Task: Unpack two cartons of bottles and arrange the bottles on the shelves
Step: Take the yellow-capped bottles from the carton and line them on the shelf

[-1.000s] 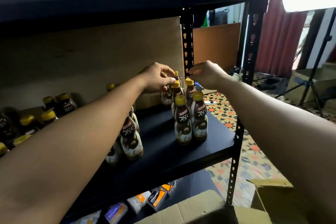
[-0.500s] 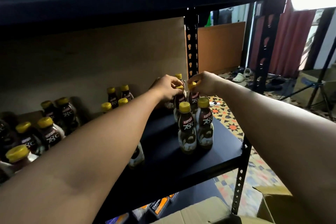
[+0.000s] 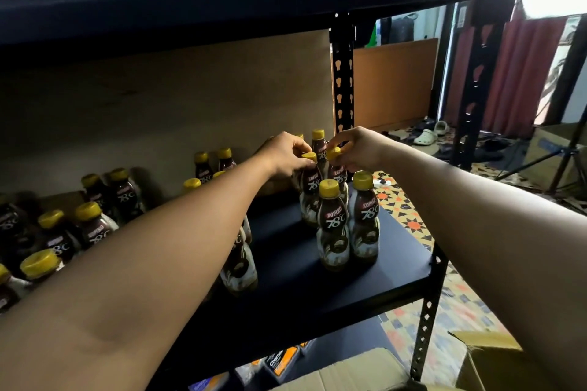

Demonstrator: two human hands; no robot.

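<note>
While still reaching over the black shelf (image 3: 381,270), keeps both hands on yellow caps. Left hand (image 3: 286,152): thumb and fingertips clamped on the cap of the left bottle (image 3: 309,182) in the second row. Right hand (image 3: 357,149): same pinch on the cap of the right bottle (image 3: 337,173) beside it. Both upright, side by side, just behind the front pair (image 3: 332,225) near the shelf's right end; bases hidden by that pair, so cannot tell whether fully set down. Against a second ago, hardly any movement: same grips, same row, only the view swung left to show more stock. Reads as a placement just finishing, with perhaps a last straightening before letting go. Third bottle (image 3: 318,136) behind, close to the back board (image 3: 190,89). Other bottles (image 3: 92,225) standing in clusters along the left of the shelf, well apart from this group. Open cartons (image 3: 489,352) below at the right, contents out of sight. Judging by that, stocking well along; next, probably release both caps and go back to a carton for more.
</note>
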